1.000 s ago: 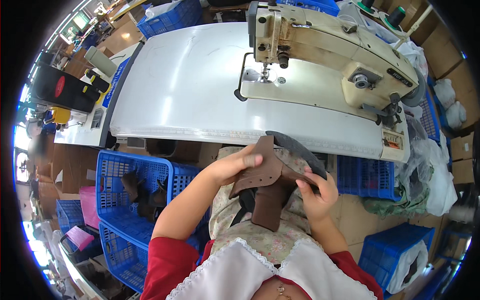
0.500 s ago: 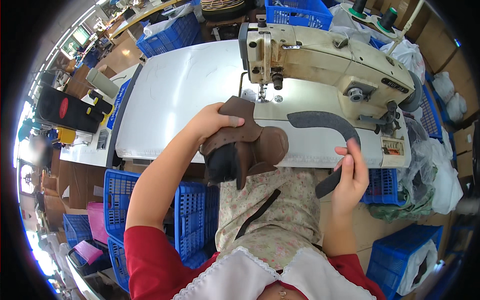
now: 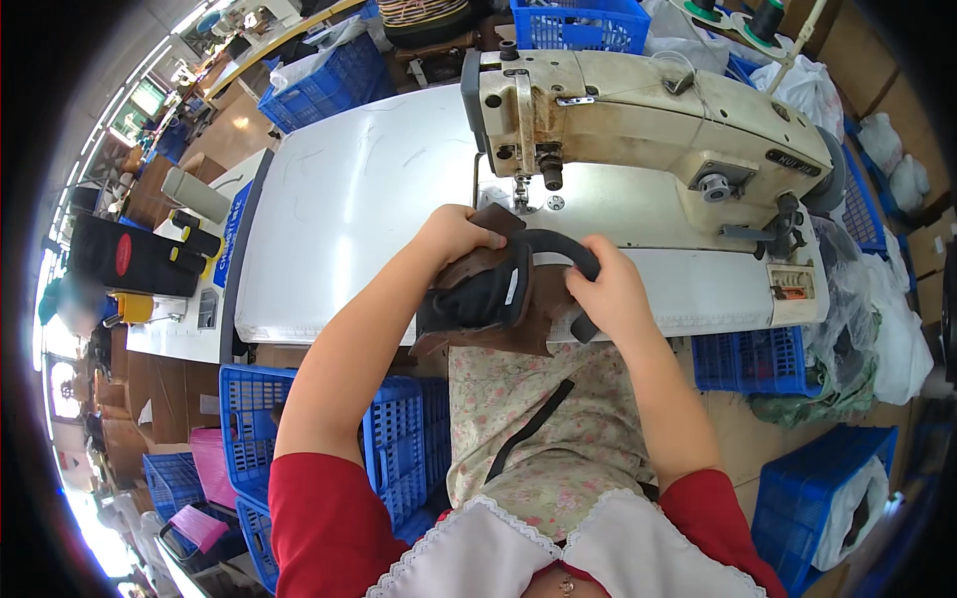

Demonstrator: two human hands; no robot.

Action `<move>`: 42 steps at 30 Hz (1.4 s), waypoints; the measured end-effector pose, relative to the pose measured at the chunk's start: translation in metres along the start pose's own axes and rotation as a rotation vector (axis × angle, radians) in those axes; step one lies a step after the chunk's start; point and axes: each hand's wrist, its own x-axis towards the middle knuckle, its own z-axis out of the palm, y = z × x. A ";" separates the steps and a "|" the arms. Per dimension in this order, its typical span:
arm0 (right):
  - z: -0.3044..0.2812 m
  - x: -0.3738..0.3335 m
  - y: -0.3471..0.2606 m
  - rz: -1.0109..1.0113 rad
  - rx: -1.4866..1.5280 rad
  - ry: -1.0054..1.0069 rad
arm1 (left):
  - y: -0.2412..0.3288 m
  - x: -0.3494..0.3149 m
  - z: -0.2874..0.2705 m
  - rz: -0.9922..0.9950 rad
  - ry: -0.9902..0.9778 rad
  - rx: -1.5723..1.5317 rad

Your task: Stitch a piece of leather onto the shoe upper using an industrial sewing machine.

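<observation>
My left hand (image 3: 461, 235) grips a brown leather shoe upper (image 3: 546, 299) by its top flap, thumb in front. The upper's black lining (image 3: 469, 304) faces up, with a small white label in it. Between the fingers and thumb of my right hand (image 3: 610, 284) is a curved dark grey padding strip (image 3: 551, 242). The strip's far end lies against the upper, close to my left thumb; its other end hangs below my right hand. Both pieces are held over the front edge of the white sewing table (image 3: 359, 199), just short of the machine's needle and presser foot (image 3: 521, 189).
A cream sewing machine (image 3: 638, 125) spans the table's back and right. Thread cones (image 3: 766, 20) stand behind it. Blue crates (image 3: 399, 439) sit below at left, with another crate (image 3: 827, 498) at lower right. Plastic bags (image 3: 887, 329) hang right of the table. A black strip (image 3: 528, 429) lies on my lap.
My right hand has brought the padding strip leftward onto the shoe upper. My left hand has shifted slightly right and turned the upper so its black lining shows.
</observation>
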 end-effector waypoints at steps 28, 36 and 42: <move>0.018 0.054 -0.020 0.032 -0.433 -0.186 | 0.005 0.041 -0.006 0.284 0.007 0.361; 0.023 0.050 0.008 0.061 -0.253 0.001 | -0.005 0.049 -0.003 0.203 -0.020 0.215; 0.025 0.063 -0.008 0.057 -0.310 0.001 | 0.007 0.047 -0.005 0.135 -0.074 0.294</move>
